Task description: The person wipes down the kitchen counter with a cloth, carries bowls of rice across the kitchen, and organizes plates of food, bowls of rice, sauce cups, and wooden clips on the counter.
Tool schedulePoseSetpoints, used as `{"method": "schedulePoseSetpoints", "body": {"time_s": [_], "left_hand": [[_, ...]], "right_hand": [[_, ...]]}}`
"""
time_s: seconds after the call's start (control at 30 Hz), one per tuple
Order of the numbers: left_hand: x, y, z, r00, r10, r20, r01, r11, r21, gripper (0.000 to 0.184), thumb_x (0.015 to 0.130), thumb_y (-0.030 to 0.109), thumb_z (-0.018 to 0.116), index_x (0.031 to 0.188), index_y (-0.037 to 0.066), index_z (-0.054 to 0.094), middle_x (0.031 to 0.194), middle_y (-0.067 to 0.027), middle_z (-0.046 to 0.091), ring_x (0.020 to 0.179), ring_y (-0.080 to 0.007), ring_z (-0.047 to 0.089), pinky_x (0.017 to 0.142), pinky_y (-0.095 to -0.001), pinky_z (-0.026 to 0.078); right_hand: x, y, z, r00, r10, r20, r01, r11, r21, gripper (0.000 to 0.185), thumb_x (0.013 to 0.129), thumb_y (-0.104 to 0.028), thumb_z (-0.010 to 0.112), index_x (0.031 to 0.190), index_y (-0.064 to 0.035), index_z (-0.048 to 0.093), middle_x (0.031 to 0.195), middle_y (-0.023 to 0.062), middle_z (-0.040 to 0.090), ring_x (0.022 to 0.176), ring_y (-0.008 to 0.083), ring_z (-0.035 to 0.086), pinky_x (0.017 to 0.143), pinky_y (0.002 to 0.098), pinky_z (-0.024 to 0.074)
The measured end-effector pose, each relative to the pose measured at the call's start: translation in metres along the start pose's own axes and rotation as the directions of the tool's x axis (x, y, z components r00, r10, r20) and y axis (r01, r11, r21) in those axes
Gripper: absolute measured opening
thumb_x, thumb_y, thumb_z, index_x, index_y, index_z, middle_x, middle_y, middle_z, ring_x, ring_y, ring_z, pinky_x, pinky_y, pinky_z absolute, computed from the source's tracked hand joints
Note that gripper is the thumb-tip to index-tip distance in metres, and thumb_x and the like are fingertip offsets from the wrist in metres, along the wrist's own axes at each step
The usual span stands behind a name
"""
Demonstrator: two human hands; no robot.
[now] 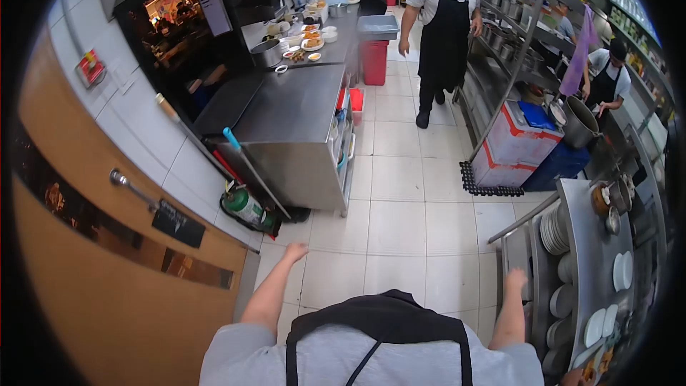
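My left hand point(295, 251) is held out over the tiled floor, its fingers loosely curled with nothing visible in them. The green fire extinguisher point(245, 207) by the wall is the nearest thing to it. On the other side, my right hand point(515, 279) is closed like a fist, with no object showing. It is close to the metal shelf unit point(579, 189) on the right; whether it touches the unit I cannot tell. Stacked white plates point(554, 232) fill part of that unit beside the hand.
A person in a black apron point(446, 43) stands in the tiled aisle ahead. The steel counter point(286, 107) lies left, with dishes point(312, 43) farther back. A wooden door point(107, 243) is at near left. Boxes point(511, 143) stand on the right, near another person point(611, 82).
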State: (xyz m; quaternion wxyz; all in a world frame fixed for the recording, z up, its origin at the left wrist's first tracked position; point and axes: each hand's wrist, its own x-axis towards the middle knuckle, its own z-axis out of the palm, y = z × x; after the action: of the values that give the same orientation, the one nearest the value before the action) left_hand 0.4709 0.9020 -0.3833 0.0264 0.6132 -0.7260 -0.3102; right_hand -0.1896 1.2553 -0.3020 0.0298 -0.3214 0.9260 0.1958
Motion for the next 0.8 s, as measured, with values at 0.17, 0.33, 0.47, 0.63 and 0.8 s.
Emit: {"method": "schedulePoseSetpoints", "body": {"time_s": [0.17,0.33,0.47,0.63,0.8], "left_hand": [[0.155,0.263,-0.057,0.852,0.523,0.034,-0.512,0.843,-0.165,0.036,0.070,0.028,0.063,0.101,0.009,0.059,0.096,-0.0105,0.060,0.084,-0.0237,0.059,0.075,-0.0322,0.046],[0.258,0.391,-0.071,0.812,0.568,0.130,-0.524,0.809,-0.267,0.034,0.068,0.024,0.064,0.099,0.009,0.059,0.096,-0.0128,0.060,0.087,-0.0243,0.058,0.077,-0.0326,0.046],[0.323,0.404,-0.081,0.820,0.551,0.155,-0.495,0.818,-0.293,0.035,0.067,0.014,0.063,0.101,0.008,0.058,0.100,-0.0121,0.058,0.083,-0.0246,0.059,0.074,-0.0323,0.047],[0.368,0.369,-0.129,0.975,0.221,0.033,-0.188,0.891,-0.413,0.038,0.066,-0.001,0.056,0.103,0.007,0.057,0.087,-0.0106,0.061,0.074,-0.0209,0.061,0.066,-0.0315,0.050],[0.445,0.343,-0.203,0.996,-0.087,-0.027,0.043,0.712,-0.701,0.045,0.063,-0.013,0.054,0.105,0.005,0.056,0.099,-0.0146,0.057,0.091,-0.0230,0.058,0.075,-0.0310,0.049]], "right_hand": [[-0.001,0.046,0.035,0.896,0.441,0.055,-0.439,0.898,-0.041,0.015,0.073,-0.014,0.053,0.086,-0.0141,0.062,0.085,0.0030,0.063,0.083,0.0168,0.060,0.080,0.0368,0.0354],[0.072,0.005,0.042,0.797,0.482,0.364,-0.492,0.867,-0.071,0.017,0.072,-0.011,0.057,0.088,-0.0066,0.060,0.094,0.0113,0.061,0.095,0.0225,0.057,0.093,0.0440,0.0315],[0.243,-0.080,0.028,0.928,0.044,0.371,-0.119,0.976,0.182,0.020,0.072,-0.013,0.059,0.091,-0.0052,0.062,0.095,0.0136,0.060,0.092,0.0262,0.058,0.072,0.0327,0.0494],[0.390,-0.351,-0.185,0.893,-0.446,0.058,0.388,0.829,0.403,0.029,0.069,-0.028,0.063,0.088,-0.0064,0.061,0.089,0.0146,0.059,0.087,0.0315,0.055,0.074,0.0394,0.0451],[0.457,-0.570,-0.397,0.265,-0.762,-0.591,0.947,0.089,0.310,0.019,0.062,-0.002,0.051,0.075,-0.0130,0.058,0.106,0.0054,0.053,0.099,0.0258,0.048,0.076,0.0348,0.0427]]}}
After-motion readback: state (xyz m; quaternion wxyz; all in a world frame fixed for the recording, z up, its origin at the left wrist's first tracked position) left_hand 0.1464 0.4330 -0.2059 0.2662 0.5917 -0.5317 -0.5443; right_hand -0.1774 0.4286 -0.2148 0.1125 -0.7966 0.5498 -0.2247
